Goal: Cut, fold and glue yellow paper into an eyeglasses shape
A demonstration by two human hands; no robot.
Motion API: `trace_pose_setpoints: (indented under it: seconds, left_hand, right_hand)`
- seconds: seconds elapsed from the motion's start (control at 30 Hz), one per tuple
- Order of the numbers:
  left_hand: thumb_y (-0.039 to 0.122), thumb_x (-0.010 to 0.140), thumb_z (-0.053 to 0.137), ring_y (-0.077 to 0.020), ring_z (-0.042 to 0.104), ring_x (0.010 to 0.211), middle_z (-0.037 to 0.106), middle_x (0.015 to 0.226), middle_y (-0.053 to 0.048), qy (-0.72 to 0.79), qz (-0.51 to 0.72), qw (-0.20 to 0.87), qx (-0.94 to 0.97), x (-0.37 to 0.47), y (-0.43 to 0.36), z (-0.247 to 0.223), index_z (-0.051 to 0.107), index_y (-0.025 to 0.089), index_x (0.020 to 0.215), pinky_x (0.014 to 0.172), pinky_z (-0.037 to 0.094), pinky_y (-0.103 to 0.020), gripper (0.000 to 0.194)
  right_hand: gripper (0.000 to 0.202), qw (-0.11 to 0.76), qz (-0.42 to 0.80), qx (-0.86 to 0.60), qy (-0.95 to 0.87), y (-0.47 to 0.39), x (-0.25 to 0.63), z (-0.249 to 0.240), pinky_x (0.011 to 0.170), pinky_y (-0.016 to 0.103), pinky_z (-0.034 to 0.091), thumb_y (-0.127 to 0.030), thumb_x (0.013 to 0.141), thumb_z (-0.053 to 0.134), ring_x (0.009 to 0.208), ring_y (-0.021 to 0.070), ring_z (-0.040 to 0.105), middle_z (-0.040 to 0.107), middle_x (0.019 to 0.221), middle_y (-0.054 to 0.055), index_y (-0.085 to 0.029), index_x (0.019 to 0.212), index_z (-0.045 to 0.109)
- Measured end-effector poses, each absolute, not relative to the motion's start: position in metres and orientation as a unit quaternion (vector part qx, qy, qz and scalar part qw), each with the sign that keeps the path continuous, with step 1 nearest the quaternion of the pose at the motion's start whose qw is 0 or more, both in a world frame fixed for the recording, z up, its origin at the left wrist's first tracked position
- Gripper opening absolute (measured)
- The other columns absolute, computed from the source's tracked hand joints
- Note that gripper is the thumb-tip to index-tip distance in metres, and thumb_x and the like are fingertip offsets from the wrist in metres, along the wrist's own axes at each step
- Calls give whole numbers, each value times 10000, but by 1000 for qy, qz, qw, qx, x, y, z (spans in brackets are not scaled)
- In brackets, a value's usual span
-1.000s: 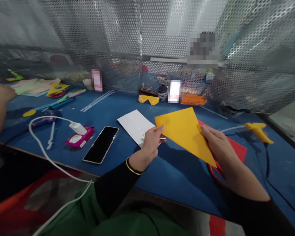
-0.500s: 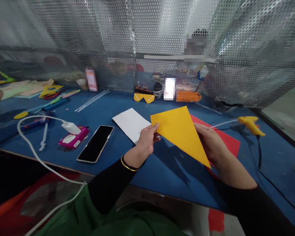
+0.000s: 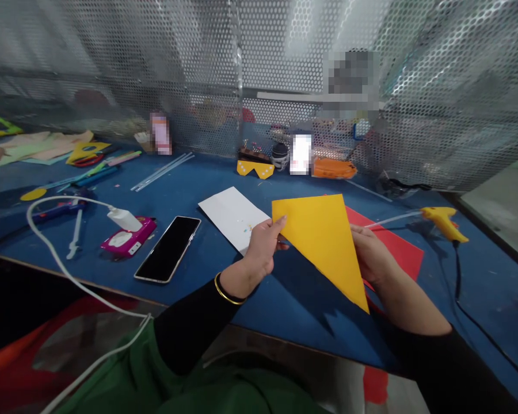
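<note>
Above the table (image 3: 216, 178), the left hand (image 3: 259, 248) pinches the yellow paper (image 3: 322, 241) between its fingers, the right hand (image 3: 377, 259) holding the opposite edge; light, even grips should prevent creases.

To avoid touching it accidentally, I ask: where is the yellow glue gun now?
In the head view, the yellow glue gun is at right on the blue table, just right of the red sheet.

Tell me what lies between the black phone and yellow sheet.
The head view shows bare blue tabletop, then the white sheet and the left hand, which holds the yellow sheet.
</note>
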State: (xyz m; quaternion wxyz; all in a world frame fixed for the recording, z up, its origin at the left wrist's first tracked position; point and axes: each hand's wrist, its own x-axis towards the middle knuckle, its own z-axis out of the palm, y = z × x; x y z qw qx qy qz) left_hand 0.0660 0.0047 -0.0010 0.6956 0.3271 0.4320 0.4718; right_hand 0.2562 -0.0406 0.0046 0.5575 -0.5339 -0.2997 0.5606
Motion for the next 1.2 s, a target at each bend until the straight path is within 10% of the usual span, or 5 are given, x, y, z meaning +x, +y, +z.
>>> trace_pose_setpoints:
  seconds: [0.13,0.3,0.5,0.9,1.2]
  left_hand:
    - [219,906,573,-223,702,982,588,1383,-152,420,495,629,427,69,2,-6,480,181,1437,697,569,-294,541]
    - [48,766,532,-328,405,1435,305,1628,-116,433,475,418,642,68,-3,-18,319,225,1552,1053,500,-433,833]
    - [193,763,703,-359,298,1494,259,1638,-176,422,406,316,746,66,-9,-15,341,171,1538,1214,312,-538,856]
    - [583,413,946,-398,119,1538,118,1668,-202,270,348,469,766,65,-10,-11,167,186,1597,1247,153,-584,1472]
    - [301,752,823,-314,538,1325,555,1455,-131,282,467,645,535,69,-8,-4,592,221,1357,1124,429,-453,653]
  right_hand:
    - [247,616,509,-531,-283,-37,255,8,638,347,635,-312,605,816,793,281,765,797,928,80,-219,830,775]
    - [207,659,456,-524,-288,-34,252,6,729,395,643,-297,585,822,915,309,752,794,975,51,-256,780,769]
    - [142,627,479,-530,-310,-36,247,-2,671,412,627,-317,595,824,802,315,755,786,801,59,-270,708,752]
    - [349,609,530,-489,-331,-43,246,5,729,362,617,-474,636,824,816,261,749,795,948,44,-246,893,764]
    - [258,597,539,-499,-323,-45,248,11,731,363,617,-391,675,789,883,279,750,791,984,62,-230,874,761]
